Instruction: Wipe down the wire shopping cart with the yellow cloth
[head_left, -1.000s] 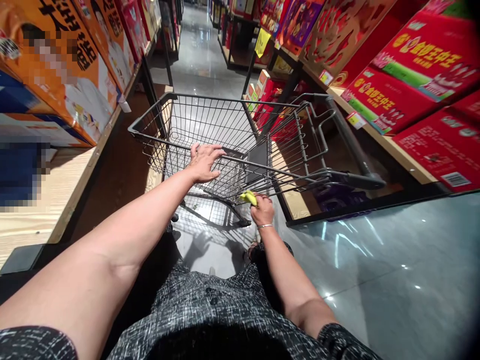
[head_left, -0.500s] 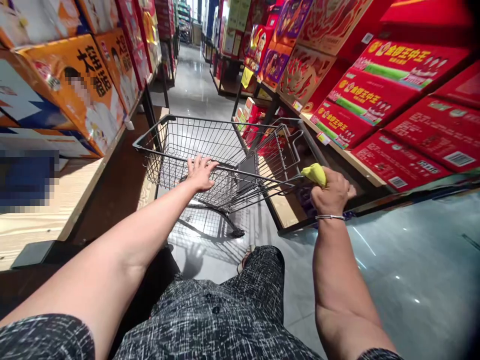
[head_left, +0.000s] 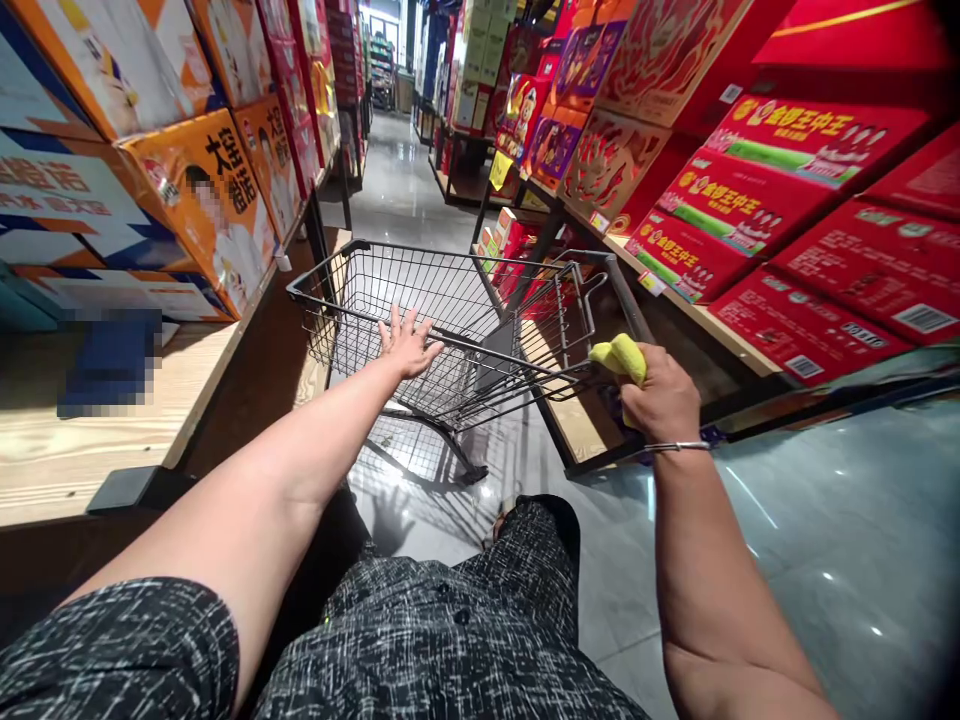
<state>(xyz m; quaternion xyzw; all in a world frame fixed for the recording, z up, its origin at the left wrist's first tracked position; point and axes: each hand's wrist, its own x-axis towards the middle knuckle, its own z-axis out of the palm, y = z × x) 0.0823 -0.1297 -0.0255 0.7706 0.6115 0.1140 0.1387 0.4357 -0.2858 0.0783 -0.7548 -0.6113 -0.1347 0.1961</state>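
Observation:
A dark wire shopping cart (head_left: 499, 352) stands in the aisle with its basket in front of me. My left hand (head_left: 409, 345) is open, fingers spread, over the basket's near top rail; whether the palm touches the rail I cannot tell. At the cart's handle end, my right hand (head_left: 666, 392) is closed around a yellow-green cloth (head_left: 622, 357). Part of the cloth bunches out past the thumb, beside the end of the near rail. The dark handle bar (head_left: 628, 298) runs up and away from this hand, which hides its near end.
Stacked orange and white cartons (head_left: 206, 200) rise on a wooden shelf (head_left: 142, 430) at left. Red gift boxes (head_left: 795, 135) fill the right-hand shelving. A yellow tag (head_left: 500, 170) hangs from a shelf edge. Grey glossy floor (head_left: 390, 160) runs down the aisle.
The view has shifted, so shelves and cart appear slightly farther right and lower. My left fingers have spread wider, a little farther along the rail. The cloth in my right hand has changed shape.

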